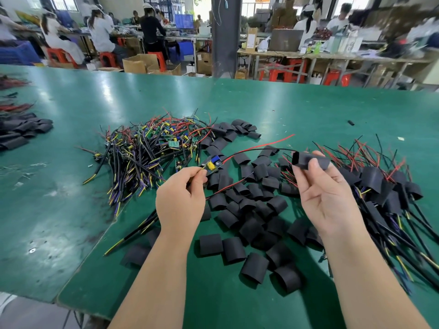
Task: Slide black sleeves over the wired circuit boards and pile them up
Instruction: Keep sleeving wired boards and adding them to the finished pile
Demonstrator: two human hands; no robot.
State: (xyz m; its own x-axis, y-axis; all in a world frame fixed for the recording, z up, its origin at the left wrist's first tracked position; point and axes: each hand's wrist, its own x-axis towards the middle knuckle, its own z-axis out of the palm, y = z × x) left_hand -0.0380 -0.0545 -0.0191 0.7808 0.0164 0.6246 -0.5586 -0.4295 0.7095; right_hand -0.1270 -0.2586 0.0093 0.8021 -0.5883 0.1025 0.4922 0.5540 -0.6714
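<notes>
left hand (180, 200) fingers pinch circuit board (212, 165), right hand (325, 193) pinches black sleeve (311, 160). sleeve mouth faces left, board's black lead (266, 149) tip right at it

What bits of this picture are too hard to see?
Head view:
- Print on the circuit board in the left hand: too small.
- Whether the black wire is inside the sleeve: dark mouth hides it.
- Sleeved pile: cut off by right edge.
- Background workers: blurred.
</notes>
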